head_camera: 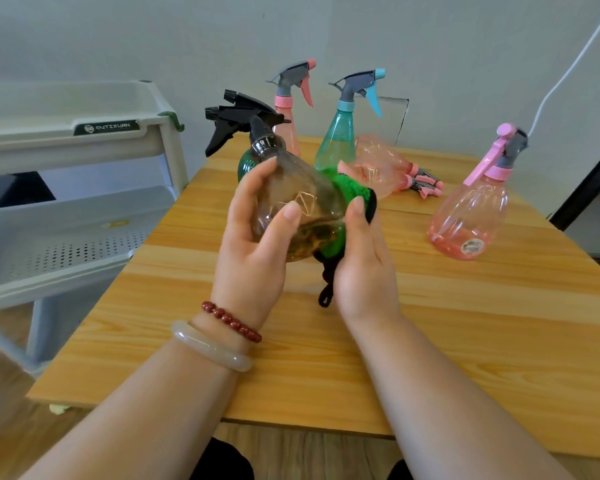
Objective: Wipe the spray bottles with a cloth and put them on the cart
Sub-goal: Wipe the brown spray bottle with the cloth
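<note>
My left hand (255, 244) grips a clear brownish spray bottle (298, 199) with a black trigger head, tilted up and to the left above the wooden table (430, 341). Against the bottle's right side my right hand (364, 258) holds a green cloth with black edging (352, 190); its black loop hangs below. Behind stand a green bottle (245, 164) with a black trigger, a tall pink bottle (290, 98) and a teal bottle (340, 133). A pink bottle (381, 164) lies on its side. Another round pink bottle (471, 209) stands at the right.
A grey-white tiered cart (84, 209) stands left of the table, with a perforated shelf at about table height and a top tray above. A white cable (568, 71) runs down the wall at the right. A dark frame (586, 181) stands beyond the table's right edge.
</note>
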Demonstrator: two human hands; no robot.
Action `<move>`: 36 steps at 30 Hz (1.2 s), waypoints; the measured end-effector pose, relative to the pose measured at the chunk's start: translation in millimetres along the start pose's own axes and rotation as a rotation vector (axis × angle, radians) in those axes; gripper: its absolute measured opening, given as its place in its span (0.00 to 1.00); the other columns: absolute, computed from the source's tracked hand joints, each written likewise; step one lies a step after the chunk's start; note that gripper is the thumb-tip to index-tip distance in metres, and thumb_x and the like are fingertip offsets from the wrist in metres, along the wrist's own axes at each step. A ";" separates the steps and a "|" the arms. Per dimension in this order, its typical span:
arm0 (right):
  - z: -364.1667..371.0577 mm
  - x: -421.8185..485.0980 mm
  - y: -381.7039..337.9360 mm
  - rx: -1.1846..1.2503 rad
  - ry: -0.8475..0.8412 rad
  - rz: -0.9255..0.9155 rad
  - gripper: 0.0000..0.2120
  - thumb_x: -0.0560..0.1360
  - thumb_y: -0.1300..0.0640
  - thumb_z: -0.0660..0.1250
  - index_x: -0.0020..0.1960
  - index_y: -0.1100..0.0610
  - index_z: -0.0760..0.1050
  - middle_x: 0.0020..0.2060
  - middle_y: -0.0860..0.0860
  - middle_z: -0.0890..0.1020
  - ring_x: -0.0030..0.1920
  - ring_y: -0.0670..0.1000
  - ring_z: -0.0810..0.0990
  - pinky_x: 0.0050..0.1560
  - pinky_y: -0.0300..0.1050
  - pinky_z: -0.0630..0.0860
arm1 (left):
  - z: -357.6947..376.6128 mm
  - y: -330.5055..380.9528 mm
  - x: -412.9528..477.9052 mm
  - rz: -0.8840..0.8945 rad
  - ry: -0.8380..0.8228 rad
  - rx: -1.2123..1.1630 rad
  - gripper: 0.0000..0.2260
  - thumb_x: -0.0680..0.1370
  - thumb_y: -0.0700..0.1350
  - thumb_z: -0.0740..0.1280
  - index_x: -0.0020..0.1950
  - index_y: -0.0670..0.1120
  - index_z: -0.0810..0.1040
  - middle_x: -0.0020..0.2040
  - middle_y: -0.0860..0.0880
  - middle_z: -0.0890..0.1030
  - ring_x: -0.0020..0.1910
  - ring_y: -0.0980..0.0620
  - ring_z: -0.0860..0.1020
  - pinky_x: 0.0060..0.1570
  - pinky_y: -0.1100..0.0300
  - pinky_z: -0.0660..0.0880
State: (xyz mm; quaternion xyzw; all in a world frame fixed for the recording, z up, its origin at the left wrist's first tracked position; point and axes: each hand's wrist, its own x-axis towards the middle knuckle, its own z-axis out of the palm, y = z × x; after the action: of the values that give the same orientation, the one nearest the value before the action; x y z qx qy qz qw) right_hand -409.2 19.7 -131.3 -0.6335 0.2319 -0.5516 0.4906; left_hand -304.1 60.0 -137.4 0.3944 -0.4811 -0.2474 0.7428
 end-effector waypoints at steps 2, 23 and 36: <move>-1.0 2.2 3.6 0.092 0.046 0.222 0.15 0.80 0.42 0.57 0.63 0.39 0.75 0.62 0.46 0.80 0.66 0.46 0.76 0.70 0.48 0.71 | -0.2 -0.6 1.3 0.021 0.021 0.080 0.19 0.81 0.43 0.64 0.71 0.52 0.67 0.58 0.70 0.76 0.63 0.64 0.75 0.59 0.62 0.76; 2.5 -0.6 1.6 0.108 0.012 -0.092 0.15 0.84 0.54 0.52 0.69 0.51 0.69 0.63 0.46 0.79 0.67 0.45 0.75 0.63 0.39 0.71 | -1.7 4.7 -0.8 0.049 -0.018 -0.011 0.20 0.76 0.50 0.66 0.68 0.52 0.72 0.63 0.48 0.78 0.63 0.45 0.78 0.57 0.47 0.78; -1.7 0.8 6.3 0.007 0.031 -0.051 0.20 0.82 0.48 0.51 0.72 0.49 0.66 0.65 0.43 0.77 0.68 0.40 0.72 0.67 0.38 0.70 | 2.0 4.6 -0.7 -0.014 0.037 -0.024 0.20 0.75 0.54 0.63 0.67 0.56 0.72 0.63 0.50 0.78 0.63 0.45 0.78 0.59 0.38 0.77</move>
State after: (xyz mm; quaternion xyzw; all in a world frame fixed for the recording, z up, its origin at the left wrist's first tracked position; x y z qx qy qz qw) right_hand -408.9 15.9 -136.6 -0.6288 0.2215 -0.5746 0.4748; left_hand -306.2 62.5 -133.6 0.3936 -0.4615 -0.2511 0.7543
